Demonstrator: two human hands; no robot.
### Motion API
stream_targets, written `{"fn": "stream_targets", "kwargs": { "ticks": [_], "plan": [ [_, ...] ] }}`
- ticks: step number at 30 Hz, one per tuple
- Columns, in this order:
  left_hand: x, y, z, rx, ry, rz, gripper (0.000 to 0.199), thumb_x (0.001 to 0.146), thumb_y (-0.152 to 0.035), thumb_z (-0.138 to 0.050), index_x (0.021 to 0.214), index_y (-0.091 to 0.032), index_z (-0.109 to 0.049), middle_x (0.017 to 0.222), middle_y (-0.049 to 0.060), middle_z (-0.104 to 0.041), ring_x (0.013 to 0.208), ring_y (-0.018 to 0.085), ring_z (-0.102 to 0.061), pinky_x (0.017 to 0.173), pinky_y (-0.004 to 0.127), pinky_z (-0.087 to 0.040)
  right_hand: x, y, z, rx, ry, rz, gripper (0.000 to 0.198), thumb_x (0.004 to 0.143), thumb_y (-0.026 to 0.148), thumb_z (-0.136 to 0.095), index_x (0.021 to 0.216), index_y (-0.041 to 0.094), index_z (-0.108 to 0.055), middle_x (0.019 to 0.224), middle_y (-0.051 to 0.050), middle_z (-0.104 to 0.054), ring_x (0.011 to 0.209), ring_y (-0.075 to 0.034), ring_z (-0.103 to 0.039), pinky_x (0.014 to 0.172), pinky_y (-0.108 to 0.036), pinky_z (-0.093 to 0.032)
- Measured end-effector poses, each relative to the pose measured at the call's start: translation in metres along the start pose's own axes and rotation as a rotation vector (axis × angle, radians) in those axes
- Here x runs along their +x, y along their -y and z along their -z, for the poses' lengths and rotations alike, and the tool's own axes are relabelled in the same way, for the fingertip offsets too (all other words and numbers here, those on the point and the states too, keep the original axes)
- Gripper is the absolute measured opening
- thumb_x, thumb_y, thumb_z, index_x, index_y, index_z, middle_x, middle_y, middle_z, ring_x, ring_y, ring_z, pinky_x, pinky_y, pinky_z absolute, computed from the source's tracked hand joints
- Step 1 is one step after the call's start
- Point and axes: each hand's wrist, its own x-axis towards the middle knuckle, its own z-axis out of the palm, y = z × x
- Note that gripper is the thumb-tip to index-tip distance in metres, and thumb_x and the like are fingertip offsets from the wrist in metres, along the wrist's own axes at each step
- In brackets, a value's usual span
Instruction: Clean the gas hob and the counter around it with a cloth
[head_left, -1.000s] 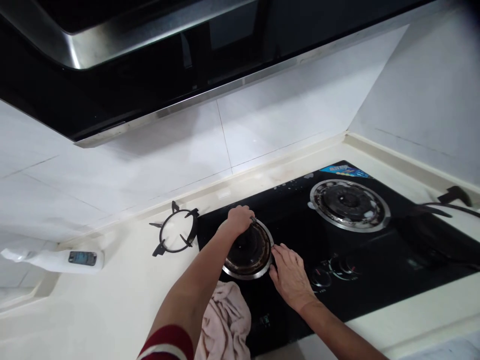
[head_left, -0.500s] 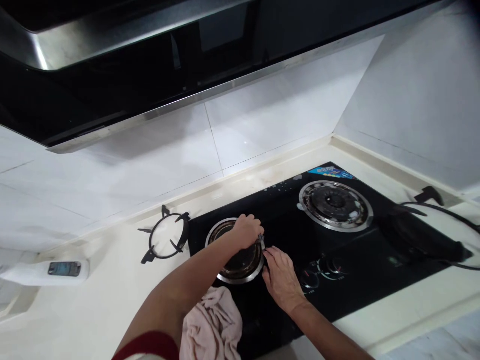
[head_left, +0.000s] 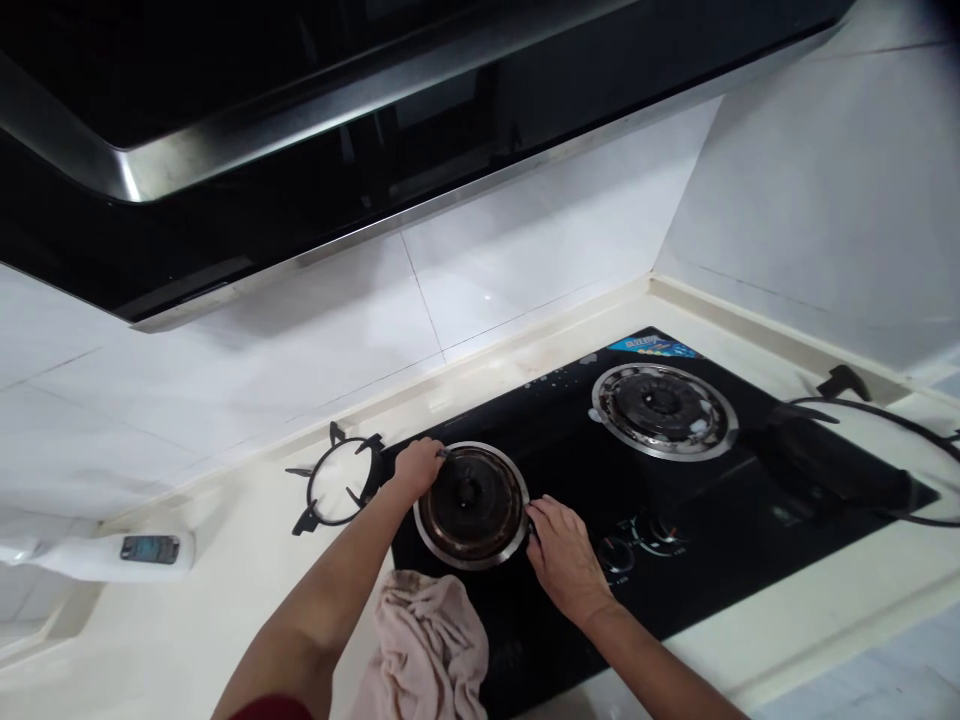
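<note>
The left burner [head_left: 468,495] has a dark, brown-stained pan inside a shiny metal ring [head_left: 480,563]. My left hand [head_left: 417,467] is closed at the ring's upper left edge. A small greyish scrap, perhaps a scouring pad, peeks out at its fingertips; most of it is hidden. On the opposite side, my right hand [head_left: 564,560] has its fingers together, with thumb and fingertips gripping the right edge of the ring. A crumpled pink cloth [head_left: 431,650] lies at the front left edge of the black glass hob [head_left: 555,620], below my left forearm.
A black pan support [head_left: 313,490] lies on the counter left of the hob, and another [head_left: 862,405] rests at its right end. The right burner [head_left: 665,412] has whitish foam spots. A white bottle [head_left: 127,555] lies far left. The range hood [head_left: 337,150] hangs overhead.
My left hand has moved from the ring's upper right side round to its upper left, uncovering the burner's middle. My right hand stays at the right edge. The view has shifted slightly.
</note>
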Motion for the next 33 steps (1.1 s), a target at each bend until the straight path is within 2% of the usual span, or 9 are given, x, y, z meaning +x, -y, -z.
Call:
{"fn": "stream_targets", "kwargs": {
  "ticks": [5,8,12,19,23,26,29,31,33],
  "plan": [
    [-0.065,0.009,-0.020,-0.017,-0.004,0.177,0.023,0.096,-0.029,-0.048,0.112,-0.026,-0.064,0.114,0.004,-0.066,0.105,0.019,-0.064,0.084,0.027,-0.047,0.000,0.000,-0.002,-0.005,-0.024,-0.001,0.036,0.087,0.016,-0.047,0.122,0.016,-0.055,0.122,-0.013,-0.060,0.126,-0.027,-0.047,0.107,-0.045,-0.037],
    [-0.094,-0.001,-0.034,-0.039,-0.017,0.232,0.021,0.097,-0.028,-0.047,0.109,-0.025,-0.064,0.113,0.004,-0.066,0.105,0.017,-0.064,0.083,0.025,-0.046,-0.001,0.001,-0.003,0.008,-0.031,0.007,0.037,0.087,0.018,-0.047,0.123,0.016,-0.054,0.121,-0.013,-0.060,0.126,-0.028,-0.047,0.106,-0.046,-0.037],
    [-0.118,-0.020,-0.051,-0.093,-0.034,0.251,0.019,0.096,-0.026,-0.045,0.103,-0.024,-0.063,0.111,0.005,-0.066,0.102,0.018,-0.064,0.082,0.026,-0.046,0.000,0.000,-0.003,-0.007,-0.001,0.009,0.039,0.086,0.019,-0.047,0.124,0.017,-0.053,0.122,-0.013,-0.059,0.126,-0.029,-0.046,0.106,-0.048,-0.037],
    [-0.144,-0.069,-0.071,-0.232,-0.050,0.149,0.012,0.091,-0.022,-0.052,0.097,-0.022,-0.062,0.107,0.007,-0.065,0.103,0.022,-0.062,0.084,0.031,-0.047,-0.001,0.000,-0.004,-0.013,0.018,0.016,0.039,0.088,0.020,-0.045,0.126,0.017,-0.052,0.124,-0.013,-0.058,0.127,-0.030,-0.045,0.105,-0.049,-0.036],
    [-0.140,-0.099,-0.080,-0.369,-0.083,0.095,0.010,0.089,-0.022,-0.054,0.091,-0.022,-0.064,0.103,0.008,-0.065,0.100,0.022,-0.062,0.086,0.032,-0.047,-0.002,-0.002,-0.006,-0.013,0.015,0.020,0.037,0.088,0.019,-0.045,0.125,0.016,-0.053,0.122,-0.013,-0.058,0.126,-0.029,-0.045,0.105,-0.048,-0.037],
    [-0.130,-0.110,-0.086,-0.519,-0.147,0.110,0.012,0.091,-0.026,-0.054,0.092,-0.022,-0.065,0.101,0.007,-0.066,0.099,0.020,-0.062,0.092,0.032,-0.047,-0.002,-0.005,-0.005,0.052,0.002,0.006,0.035,0.089,0.019,-0.043,0.123,0.016,-0.054,0.121,-0.013,-0.058,0.125,-0.029,-0.045,0.104,-0.049,-0.038],
    [-0.126,-0.107,-0.089,-0.689,-0.224,0.159,0.020,0.094,-0.029,-0.050,0.105,-0.020,-0.065,0.107,0.007,-0.066,0.105,0.018,-0.060,0.098,0.031,-0.045,-0.004,-0.003,0.002,0.214,-0.046,-0.085,0.033,0.092,0.024,-0.040,0.119,0.017,-0.057,0.119,-0.013,-0.059,0.119,-0.028,-0.049,0.102,-0.050,-0.040],
    [-0.131,-0.101,-0.091,-0.788,-0.264,0.188,0.030,0.098,-0.029,-0.041,0.119,-0.019,-0.060,0.115,0.008,-0.064,0.111,0.017,-0.058,0.101,0.032,-0.044,-0.010,0.008,0.011,0.353,-0.079,-0.238,0.033,0.094,0.032,-0.038,0.117,0.018,-0.058,0.115,-0.014,-0.059,0.112,-0.027,-0.053,0.099,-0.048,-0.043],
    [-0.140,-0.098,-0.092,-0.969,-0.288,0.182,0.037,0.101,-0.028,-0.034,0.129,-0.018,-0.055,0.123,0.009,-0.061,0.117,0.017,-0.055,0.104,0.033,-0.043,-0.018,0.025,0.021,0.527,-0.036,-0.420,0.037,0.095,0.041,-0.038,0.117,0.019,-0.057,0.112,-0.012,-0.061,0.106,-0.025,-0.057,0.096,-0.045,-0.046]
  ]
}}
